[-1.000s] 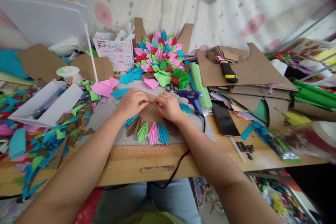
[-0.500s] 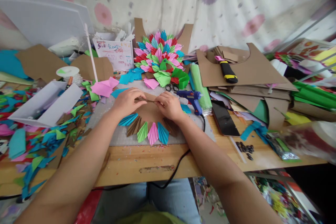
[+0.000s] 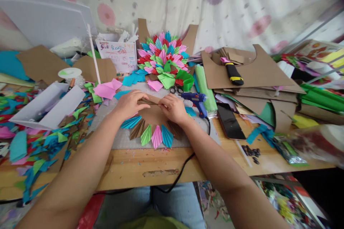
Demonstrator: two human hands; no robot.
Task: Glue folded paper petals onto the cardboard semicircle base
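Note:
Above a round brown cardboard base [image 3: 154,116], a narrow piece of folded brown paper [image 3: 152,102] is stretched between both hands. My right hand [image 3: 173,108] pinches its right end between thumb and fingers. At its other end is my left hand [image 3: 131,104], fingers curled around the paper and thumb slightly lowered. Pleated paper leaves line the base's near edge, among them a green leaf [image 3: 146,135], a pink leaf [image 3: 157,136] and a blue leaf [image 3: 167,136]. Just right of my right hand lies a blue glue gun [image 3: 197,100].
Behind the base stands a colourful paper peacock [image 3: 163,55]. Paper scraps [image 3: 53,146] and a white box [image 3: 48,107] cover the left side. To the right are a phone [image 3: 230,121], stacked cardboard [image 3: 247,75] with a yellow-black cutter [image 3: 233,73], and black beads [image 3: 251,152]. The glue gun's cord [image 3: 188,159] crosses the table's front edge.
My left thumb has dropped slightly away from the fingers, showing more of the folded brown paper. My right hand has hardly moved.

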